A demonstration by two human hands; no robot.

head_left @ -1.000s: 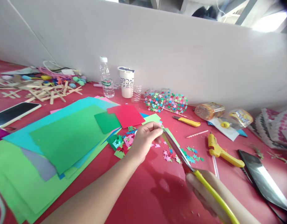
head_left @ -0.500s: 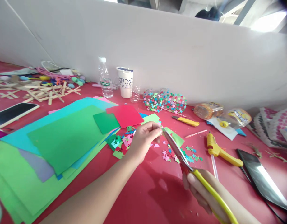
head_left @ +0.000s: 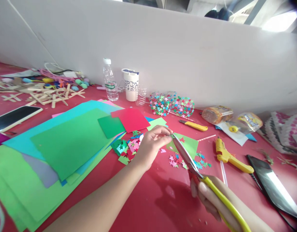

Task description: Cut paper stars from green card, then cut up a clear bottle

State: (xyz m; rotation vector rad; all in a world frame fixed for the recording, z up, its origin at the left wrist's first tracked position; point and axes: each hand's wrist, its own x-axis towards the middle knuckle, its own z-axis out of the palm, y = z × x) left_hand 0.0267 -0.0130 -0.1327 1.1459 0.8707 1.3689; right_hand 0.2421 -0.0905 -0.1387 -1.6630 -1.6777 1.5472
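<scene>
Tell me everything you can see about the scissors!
The scissors have long, shiny metal blades and bright yellow handles that look like plastic. The right hand grips the handles at the lower right. The blades slant up and to the left above the red table, closed or nearly so, and their tips meet a light green piece of paper that the left hand pinches.

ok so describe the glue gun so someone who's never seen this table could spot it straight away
Start at the red table and go to its right side, past the right hand with the yellow-handled scissors. The glue gun lies flat there, beside a black phone. Unlike the slim yellow utility knife farther back, it is pistol-shaped.
</scene>
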